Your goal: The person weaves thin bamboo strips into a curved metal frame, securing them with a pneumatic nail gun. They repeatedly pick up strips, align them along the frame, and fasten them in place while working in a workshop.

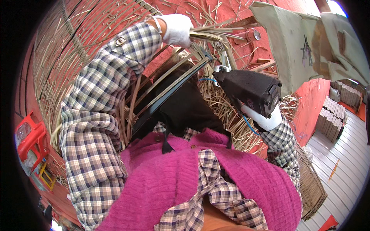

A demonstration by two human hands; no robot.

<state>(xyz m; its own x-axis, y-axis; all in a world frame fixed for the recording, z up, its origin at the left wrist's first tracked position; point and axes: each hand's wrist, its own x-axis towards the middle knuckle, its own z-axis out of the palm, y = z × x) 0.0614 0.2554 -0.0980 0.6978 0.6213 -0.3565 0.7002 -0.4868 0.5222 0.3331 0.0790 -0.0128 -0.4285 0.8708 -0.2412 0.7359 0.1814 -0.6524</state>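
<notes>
Leftmost, a bundle of thin, pale, flat cane strips (206,35) is clenched in the white-gloved left hand (177,30) above the dark-rimmed woven frame (169,90); light, springy, best gripped near the ends. Rightward, a heavy, rigid black pneumatic stapler (248,90) is grasped by the gloved right hand (266,119).

You stand in a weaving workshop: cane strips (216,104) litter the red floor (308,100), with a woven frame (58,65) far left.
</notes>
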